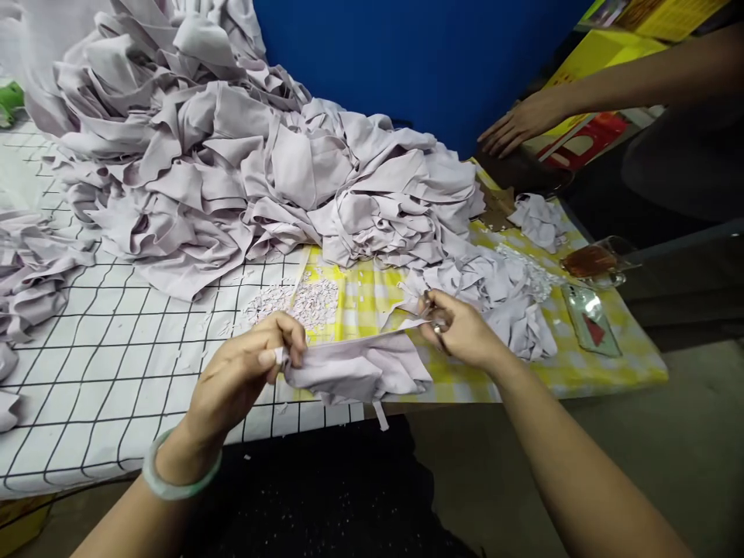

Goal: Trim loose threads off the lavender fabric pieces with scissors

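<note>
Pale lilac fabric piece [360, 370], soft and creased, sagging in folds with a narrow tab [380, 416] dangling, strung between the hands over the near edge of the table [133, 364]. The left hand [241, 368] pinches its left end, the right hand [465, 332] curls round a small metal tool [440, 319] by its right end; markings on the yellow box [607, 58], far right, are too blurred to read.

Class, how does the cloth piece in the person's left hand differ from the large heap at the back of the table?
The cloth piece is small; the large heap is far bigger and piled high. The cloth piece is held by the left hand at the table's front edge; the large heap lies farther back, loosely crumpled. Both are pale, greyish-lilac fabric.
</note>
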### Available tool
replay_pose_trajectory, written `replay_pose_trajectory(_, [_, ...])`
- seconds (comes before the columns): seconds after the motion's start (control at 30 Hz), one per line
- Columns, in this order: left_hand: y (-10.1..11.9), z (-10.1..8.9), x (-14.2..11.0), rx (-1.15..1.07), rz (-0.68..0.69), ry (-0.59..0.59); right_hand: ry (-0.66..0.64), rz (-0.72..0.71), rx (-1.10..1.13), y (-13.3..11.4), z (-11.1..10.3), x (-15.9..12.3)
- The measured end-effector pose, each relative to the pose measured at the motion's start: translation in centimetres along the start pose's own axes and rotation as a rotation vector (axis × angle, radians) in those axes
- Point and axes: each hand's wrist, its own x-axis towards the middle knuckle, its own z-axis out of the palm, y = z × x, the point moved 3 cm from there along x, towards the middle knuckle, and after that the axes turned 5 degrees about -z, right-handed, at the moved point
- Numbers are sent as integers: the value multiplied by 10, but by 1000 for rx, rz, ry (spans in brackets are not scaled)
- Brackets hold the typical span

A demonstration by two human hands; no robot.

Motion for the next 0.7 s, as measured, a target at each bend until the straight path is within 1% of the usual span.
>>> replay_pose_trajectory(0.03, [0,2,-6,147,-18,-72,21,36,69,-3,-8,-1])
replay_pose_trajectory(0.07, [0,5,-11,318,-19,-103,42,48,121,-9,-16,-3])
replay_pose_trajectory(0.1, [1,8,-15,488,10,-68,61,42,159,-16,-23,-4])
replay_pose_trajectory(0.13, [3,14,-18,628,76,22,78,32,186,-25,-29,-7])
replay_pose_trajectory(0.17, [6,23,-19,708,162,127,85,27,210,-33,-32,-9])
replay_pose_trajectory(0.2, [9,35,-19,717,232,188,91,28,232,-42,-33,-13])
replay_pose_trajectory(0.23, [10,50,-16,669,254,158,95,33,248,-49,-32,-16])
replay_pose_trajectory(0.27, [8,67,-11,585,220,50,105,36,252,-56,-29,-20])
replay_pose_trajectory(0.3, [4,84,-4,477,143,-86,126,31,236,-63,-25,-25])
replay_pose_trajectory(0.33, [0,99,4,357,52,-193,156,16,198,-69,-20,-31])
replay_pose_trajectory(0.37, [-5,110,12,229,-29,-227,192,-5,140,-74,-14,-37])
replay_pose_trajectory(0.4, [-11,118,20,85,-97,-199,229,-32,74,-78,-7,-45])
replay_pose_trajectory(0.47, [-23,123,33,-229,-228,-104,280,-102,-47,-83,11,-61])
replay_pose_trajectory(0.53, [-35,124,37,-506,-381,-87,296,-203,-95,-83,34,-78])
replay_pose_trajectory(0.6, [-41,120,35,-664,-484,-67,277,-298,-55,-78,57,-94])
replay_pose_trajectory(0.67, [-42,112,31,-730,-506,3,214,-349,44,-72,74,-105])
replay_pose_trajectory(0.7, [-42,109,29,-734,-497,33,196,-351,112,-68,79,-107])
